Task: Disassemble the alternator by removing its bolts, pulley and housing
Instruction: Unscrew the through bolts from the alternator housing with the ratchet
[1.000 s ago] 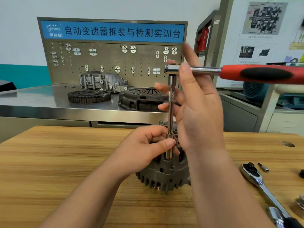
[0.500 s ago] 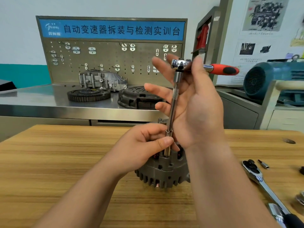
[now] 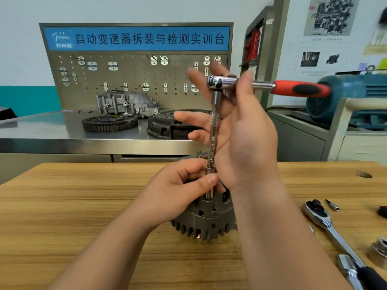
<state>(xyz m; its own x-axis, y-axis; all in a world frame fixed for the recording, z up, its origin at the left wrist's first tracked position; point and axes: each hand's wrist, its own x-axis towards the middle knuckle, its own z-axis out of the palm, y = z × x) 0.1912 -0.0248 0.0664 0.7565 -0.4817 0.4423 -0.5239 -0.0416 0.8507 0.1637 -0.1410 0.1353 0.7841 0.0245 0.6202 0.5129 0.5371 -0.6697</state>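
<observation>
The grey finned alternator (image 3: 204, 223) stands on the wooden table (image 3: 83, 206), mostly hidden behind my hands. A chrome extension bar (image 3: 213, 141) rises upright from a bolt in its top, capped by a ratchet with a red and black handle (image 3: 297, 88) pointing right. My left hand (image 3: 178, 193) rests on the alternator and pinches the socket at the bar's lower end. My right hand (image 3: 243, 132) is at the ratchet head, thumb over it and fingers spread behind the bar.
A second chrome ratchet (image 3: 326, 225) and a small bit (image 3: 332, 205) lie on the table at the right, with dark parts near the right edge. Behind stands a steel bench with a flywheel (image 3: 109, 122), a clutch cover (image 3: 165, 124) and a pegboard. A blue motor (image 3: 347, 99) is at right.
The ratchet handle swung from pointing right to pointing away, then back toward the right, turning on the upright bar. My left hand stayed on the socket.
</observation>
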